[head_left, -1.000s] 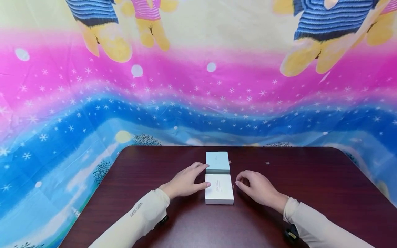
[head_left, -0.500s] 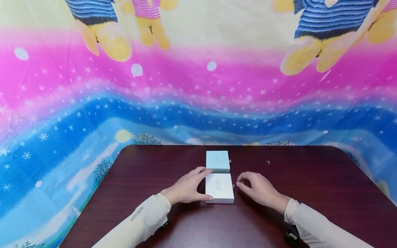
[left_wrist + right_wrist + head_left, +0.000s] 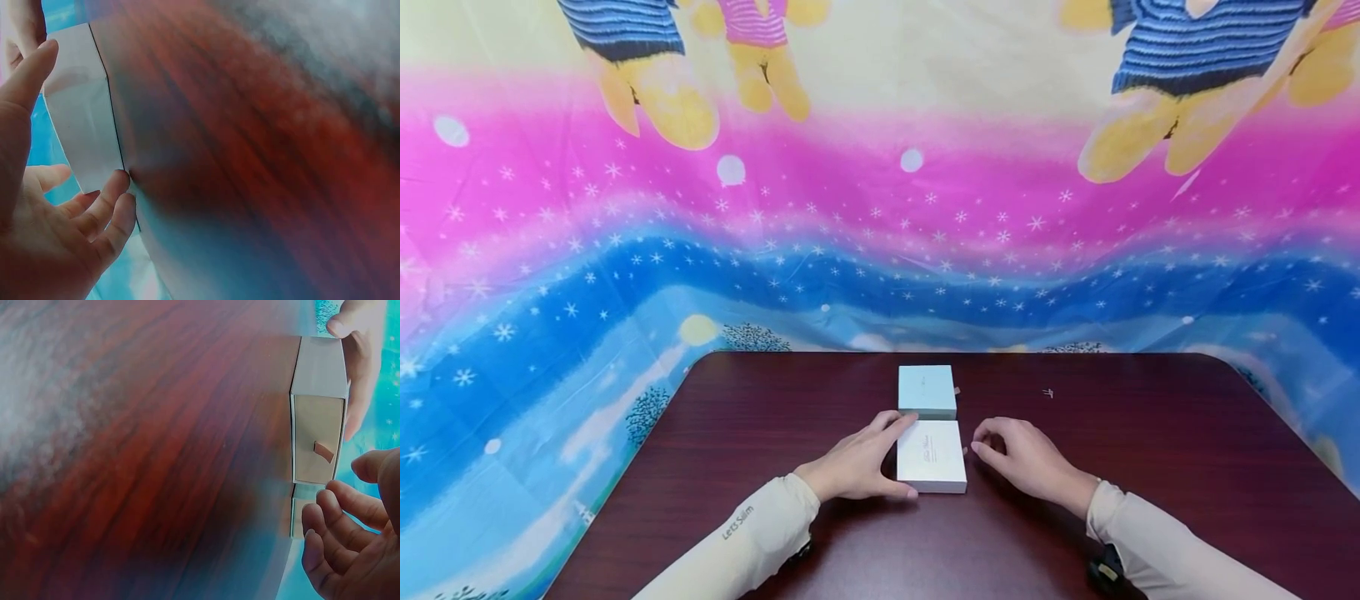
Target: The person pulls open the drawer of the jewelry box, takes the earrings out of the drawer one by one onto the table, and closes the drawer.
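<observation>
The white box point(image 3: 931, 454) lies flat on the dark tabletop point(image 3: 760, 392), just on the near side of the pale blue box point(image 3: 925, 387). The left hand point(image 3: 856, 465) spreads thumb and fingers along its left side, though I can't tell whether they pinch it; the right hand point(image 3: 1028, 456), fingers loosely bent, is near its ribbon tab point(image 3: 323, 452).

White box point(image 3: 931, 454): 1. Pale blue box point(image 3: 925, 388): 1. Pull tabs point(image 3: 324, 452): 2. Left hand point(image 3: 859, 460): 1. Right hand point(image 3: 1028, 458): 1. Sleeves point(image 3: 1172, 546): 2. Black wrist devices point(image 3: 1106, 570): 2. Table point(image 3: 865, 554): 1. Pale bits point(image 3: 1049, 393): too small to count.
</observation>
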`<state>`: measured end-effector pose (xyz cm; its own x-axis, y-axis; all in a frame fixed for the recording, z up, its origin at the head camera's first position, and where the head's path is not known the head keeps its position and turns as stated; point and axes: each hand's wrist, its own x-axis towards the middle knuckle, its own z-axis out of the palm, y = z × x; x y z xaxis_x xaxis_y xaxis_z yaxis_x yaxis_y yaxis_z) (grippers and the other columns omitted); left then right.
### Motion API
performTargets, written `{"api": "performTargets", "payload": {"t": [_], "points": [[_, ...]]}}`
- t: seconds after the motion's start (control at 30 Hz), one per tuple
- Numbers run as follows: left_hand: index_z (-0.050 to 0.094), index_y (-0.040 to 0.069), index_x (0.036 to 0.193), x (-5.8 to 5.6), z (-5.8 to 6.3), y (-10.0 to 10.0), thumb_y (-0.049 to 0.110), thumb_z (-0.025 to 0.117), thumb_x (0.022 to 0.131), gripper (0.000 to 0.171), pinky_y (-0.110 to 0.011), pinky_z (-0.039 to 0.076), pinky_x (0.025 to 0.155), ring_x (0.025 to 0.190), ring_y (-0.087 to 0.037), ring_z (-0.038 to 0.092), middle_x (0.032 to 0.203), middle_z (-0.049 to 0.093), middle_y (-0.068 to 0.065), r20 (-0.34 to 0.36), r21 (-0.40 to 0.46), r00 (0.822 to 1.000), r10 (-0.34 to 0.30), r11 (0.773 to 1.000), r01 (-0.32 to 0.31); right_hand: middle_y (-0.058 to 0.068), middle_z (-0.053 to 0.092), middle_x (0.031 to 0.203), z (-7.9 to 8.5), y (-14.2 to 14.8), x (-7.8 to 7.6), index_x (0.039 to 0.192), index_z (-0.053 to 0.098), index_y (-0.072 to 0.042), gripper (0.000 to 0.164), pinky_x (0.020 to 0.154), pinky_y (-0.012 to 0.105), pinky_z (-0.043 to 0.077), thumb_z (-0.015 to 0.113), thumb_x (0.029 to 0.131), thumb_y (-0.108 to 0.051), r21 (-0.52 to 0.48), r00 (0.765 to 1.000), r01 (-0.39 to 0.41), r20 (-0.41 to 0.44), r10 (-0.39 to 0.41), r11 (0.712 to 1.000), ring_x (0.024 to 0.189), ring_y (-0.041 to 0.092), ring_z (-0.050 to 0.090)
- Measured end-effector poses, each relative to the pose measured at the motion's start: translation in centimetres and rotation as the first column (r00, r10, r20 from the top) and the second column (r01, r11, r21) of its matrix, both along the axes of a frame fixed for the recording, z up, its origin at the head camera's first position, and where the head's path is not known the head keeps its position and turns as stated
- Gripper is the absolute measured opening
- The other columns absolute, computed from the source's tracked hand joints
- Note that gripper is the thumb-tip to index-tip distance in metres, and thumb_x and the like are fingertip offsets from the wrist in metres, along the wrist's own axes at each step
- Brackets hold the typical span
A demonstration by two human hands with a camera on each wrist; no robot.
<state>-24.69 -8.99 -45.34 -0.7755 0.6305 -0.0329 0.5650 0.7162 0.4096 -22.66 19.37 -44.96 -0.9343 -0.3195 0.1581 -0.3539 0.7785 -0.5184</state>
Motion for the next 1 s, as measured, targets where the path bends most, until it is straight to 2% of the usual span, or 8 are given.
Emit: {"api": "performTargets", "payload": {"t": [0.37,0.7,1.0], "points": [[0.021,0.023,0.163,-0.40,-0.19,0.11,0.060,0.079,0.080,0.108,-0.044,0.047,0.108,0.139,-0.022,0.049,0.159,0.037,-0.005,0.043,0.011,0.999,0.007,1.000,-0.007,-0.015,0.062,0.075,0.21,-0.27,-0.26,0.091,0.073,-0.023,0.008,0.066,0.022,0.043,0.068,0.096,-0.019,-0.028,1.000,-0.005,0.023,0.006,1.000,0.067,0.002,0.051],[0.023,0.013,0.162,-0.69,-0.04,0.57,0.056,0.082,0.078,0.111,-0.038,0.046,0.110,0.137,-0.020,0.049,0.154,0.043,-0.007,0.018,-0.040,1.000,-0.011,0.999,0.012,-0.013,0.066,0.080,0.39,-0.53,-0.43,0.094,0.073,-0.021,0.007,0.069,0.024,0.045,0.067,0.097,-0.022,-0.046,0.997,0.000,0.074,0.004,0.999,0.072,0.004,0.054],[0.024,0.014,0.161,-0.92,-0.12,0.84,0.050,0.083,0.079,0.107,-0.036,0.044,0.111,0.138,-0.021,0.048,0.154,0.042,-0.008,0.064,-0.041,0.998,-0.008,0.999,0.011,-0.009,0.068,0.086,0.26,-0.67,-0.43,0.099,0.074,-0.017,0.009,0.069,0.024,0.047,0.067,0.098,-0.023,-0.079,0.993,-0.012,0.118,0.021,0.997,0.075,0.006,0.055]]}}
